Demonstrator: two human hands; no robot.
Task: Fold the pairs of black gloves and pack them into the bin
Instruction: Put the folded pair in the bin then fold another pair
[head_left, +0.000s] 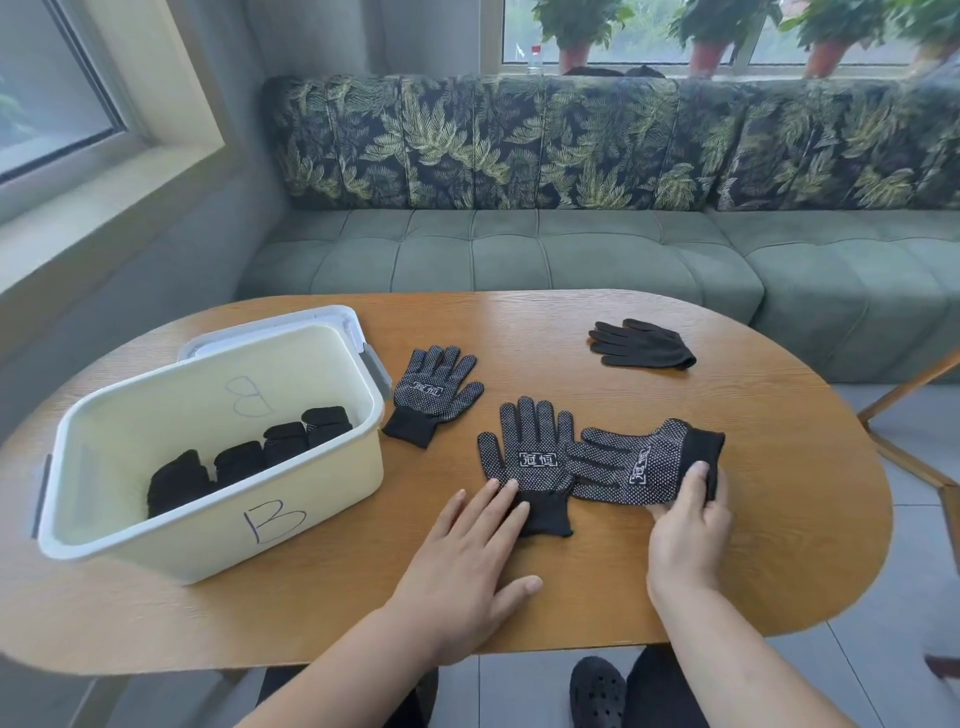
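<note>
Fingers (496, 501) of the left hand (457, 566) rest straight, slightly spread, on the cuff of one dotted glove (530, 457); the right hand (685, 535) pinches the cuff of a second glove (639, 462).

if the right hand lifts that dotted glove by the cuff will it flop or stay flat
Probably flops: the dotted glove is thin knit lying limp on the table, so its fingers would likely dangle from the right hand. It looks light. Its grip dots may drag slightly on the neighbouring glove its fingertips reach.

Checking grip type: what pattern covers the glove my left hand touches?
Black knit glove: white grip dots; head view.
</note>
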